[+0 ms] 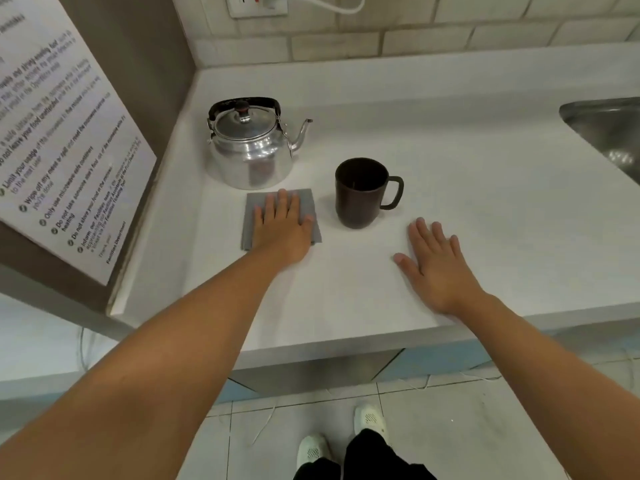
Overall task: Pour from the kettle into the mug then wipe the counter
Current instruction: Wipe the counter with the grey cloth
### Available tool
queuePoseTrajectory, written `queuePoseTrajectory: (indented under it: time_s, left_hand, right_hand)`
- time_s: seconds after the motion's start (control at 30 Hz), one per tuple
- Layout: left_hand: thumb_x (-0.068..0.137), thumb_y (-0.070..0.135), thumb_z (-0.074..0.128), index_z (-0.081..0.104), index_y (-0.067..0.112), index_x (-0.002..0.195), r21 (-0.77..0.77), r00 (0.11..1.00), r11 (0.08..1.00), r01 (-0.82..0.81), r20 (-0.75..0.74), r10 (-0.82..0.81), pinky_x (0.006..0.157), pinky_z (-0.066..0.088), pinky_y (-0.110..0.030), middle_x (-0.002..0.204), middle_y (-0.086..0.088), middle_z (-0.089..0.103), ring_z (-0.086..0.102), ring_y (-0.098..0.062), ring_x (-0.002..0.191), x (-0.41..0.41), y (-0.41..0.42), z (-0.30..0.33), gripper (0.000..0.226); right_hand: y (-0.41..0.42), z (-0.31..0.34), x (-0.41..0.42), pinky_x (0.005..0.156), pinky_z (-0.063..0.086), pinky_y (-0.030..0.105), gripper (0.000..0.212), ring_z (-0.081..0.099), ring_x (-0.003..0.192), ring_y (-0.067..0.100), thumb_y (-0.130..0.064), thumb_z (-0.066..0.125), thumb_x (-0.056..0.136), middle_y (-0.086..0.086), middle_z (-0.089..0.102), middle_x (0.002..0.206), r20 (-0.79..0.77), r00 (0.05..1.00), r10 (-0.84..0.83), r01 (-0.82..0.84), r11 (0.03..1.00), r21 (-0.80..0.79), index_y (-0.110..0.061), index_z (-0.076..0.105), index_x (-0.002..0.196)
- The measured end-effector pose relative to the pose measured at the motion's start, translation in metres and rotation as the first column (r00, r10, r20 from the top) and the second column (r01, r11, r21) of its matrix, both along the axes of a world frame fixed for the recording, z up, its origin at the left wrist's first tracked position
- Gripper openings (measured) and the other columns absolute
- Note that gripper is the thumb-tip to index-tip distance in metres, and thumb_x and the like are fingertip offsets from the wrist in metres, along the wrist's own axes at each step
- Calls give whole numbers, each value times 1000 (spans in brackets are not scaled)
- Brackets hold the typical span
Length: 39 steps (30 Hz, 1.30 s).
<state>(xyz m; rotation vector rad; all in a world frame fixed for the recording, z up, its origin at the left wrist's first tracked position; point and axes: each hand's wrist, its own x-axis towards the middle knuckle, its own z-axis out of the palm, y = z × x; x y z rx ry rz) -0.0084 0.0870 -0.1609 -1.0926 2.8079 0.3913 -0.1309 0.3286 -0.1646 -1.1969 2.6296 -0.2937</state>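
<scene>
A shiny metal kettle (252,150) with a black handle stands at the back left of the white counter (467,209), its spout pointing right. To its right, a little nearer to me, is a dark brown mug (362,194), upright with its handle to the right. A flat grey cloth (308,206) lies just in front of the kettle. My left hand (284,226) rests flat on the cloth, fingers spread. My right hand (434,261) lies palm down on the bare counter, to the right of the mug and nearer to me, touching neither mug nor cloth.
A steel sink (609,133) is set into the counter at the far right. A wall panel with a printed notice (65,140) stands along the left. A socket with a white cable (258,5) sits on the tiled back wall. The counter's front edge runs below my wrists.
</scene>
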Motion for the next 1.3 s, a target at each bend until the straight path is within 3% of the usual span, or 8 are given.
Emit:
queuePoseTrajectory:
  time_s: [0.37, 0.57, 0.7, 0.87, 1.0, 1.1, 1.2, 1.3]
  left_hand:
    - [102, 45, 10, -7, 22, 153, -38, 996, 995, 89, -8, -89, 119, -7, -44, 163, -3, -10, -12, -22, 149, 11, 13, 0, 58]
    - [101, 48, 9, -13, 20, 152, -22, 998, 999, -44, -35, 43, 118, -13, -43, 162, -4, -16, -17, -22, 147, 49, 96, -3, 62]
    - [98, 51, 5, -20, 29, 145, 35, 977, 986, 161, -148, -154, 116, -19, -39, 156, 5, -25, -29, -16, 143, 40, 169, -5, 57]
    - [103, 37, 23, -1, 22, 154, 192, 927, 917, 350, -212, -309, 115, -18, -36, 163, 1, -12, -23, -17, 145, -35, 194, 2, 58]
    - [100, 14, 42, 42, 15, 143, 414, 825, 771, 484, -511, -244, 117, 5, -24, 154, -4, 36, 19, -15, 145, -60, 179, 23, 43]
    - [92, 3, 53, 68, 13, 118, 402, 771, 808, 431, -630, -97, 100, 42, -18, 119, 0, 67, 58, -7, 114, -25, 148, 25, 31]
    - [91, 2, 59, 71, 12, 113, 240, 795, 948, 209, -606, -22, 101, 47, -32, 115, 2, 68, 62, -16, 113, 13, 107, 15, 27]
    - [95, 8, 55, 62, 9, 127, 21, 844, 999, 30, -535, -14, 112, 35, -38, 133, -9, 61, 50, -25, 130, 31, 70, 8, 33]
  right_hand:
    - [0, -6, -2, 120, -7, 43, 72, -16, 147, 24, -57, 8, 95, 3, -12, 162, -37, 999, 18, -16, 999, 44, -15, -9, 151]
    - [1, 0, -7, 120, -3, 40, 72, -9, 148, 25, -55, 17, 96, 3, -5, 162, 4, 999, 33, -33, 999, -5, -14, -2, 152]
    - [12, 23, -20, 115, 19, 31, 55, 25, 144, 24, -41, 35, 99, 7, 32, 156, 233, 971, -43, 102, 964, -247, -11, 34, 146]
    - [35, 44, -22, 81, 38, 6, 26, 59, 100, 9, -15, 43, 96, -4, 64, 109, 356, 925, -133, 322, 771, -549, -17, 64, 110]
    - [35, 35, -18, 89, 32, 11, 34, 52, 112, 14, -13, 38, 98, 8, 58, 129, 466, 883, -64, 311, 822, -477, -12, 53, 128]
    - [33, 19, -16, 109, 9, 15, 50, 21, 144, 16, -31, 30, 101, 5, 26, 157, 371, 926, 73, 65, 935, -348, -13, 28, 148]
    - [31, 5, -35, 118, -7, 37, 60, -8, 148, 18, -45, 19, 99, 2, -3, 162, 125, 986, 107, -94, 989, -111, -21, 3, 152]
    - [15, 2, -74, 118, -4, 48, 58, -8, 148, 26, -47, 15, 98, 4, -6, 162, -42, 995, 86, -87, 996, -28, -33, -4, 151]
